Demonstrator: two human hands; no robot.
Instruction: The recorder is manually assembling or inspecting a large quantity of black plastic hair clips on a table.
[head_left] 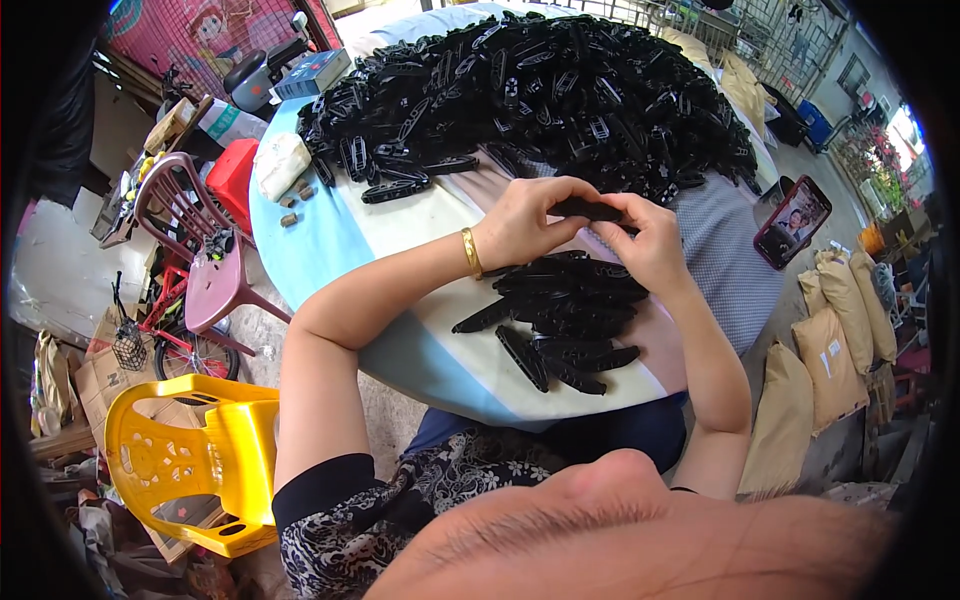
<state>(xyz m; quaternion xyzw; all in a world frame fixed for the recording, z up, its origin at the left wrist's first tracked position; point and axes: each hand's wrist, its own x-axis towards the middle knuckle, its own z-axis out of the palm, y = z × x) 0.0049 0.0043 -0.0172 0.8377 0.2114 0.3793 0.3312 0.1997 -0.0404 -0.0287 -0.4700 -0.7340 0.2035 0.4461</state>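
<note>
Over the near half of the table, both my hands are closed on one long, narrow black plastic piece (588, 209). My left hand (515, 222), with a gold bracelet at the wrist, grips its left end between thumb and fingers. The right end is pinched by my right hand (645, 240). Fingers cover part of the piece, so its exact kind is unclear. Just below my hands lies a small heap of similar black pieces (575, 310), slightly curved and pointed. A far larger pile of black plastic pieces (540, 90) covers the back of the table.
A striped cloth covers the round table (400, 345). A phone (793, 222) stands at its right edge; a white bundle (282, 163) and small brown plugs (290, 218) lie at the left. Yellow chair (190, 450) and pink chair (215, 285) stand left, brown sacks (828, 365) right.
</note>
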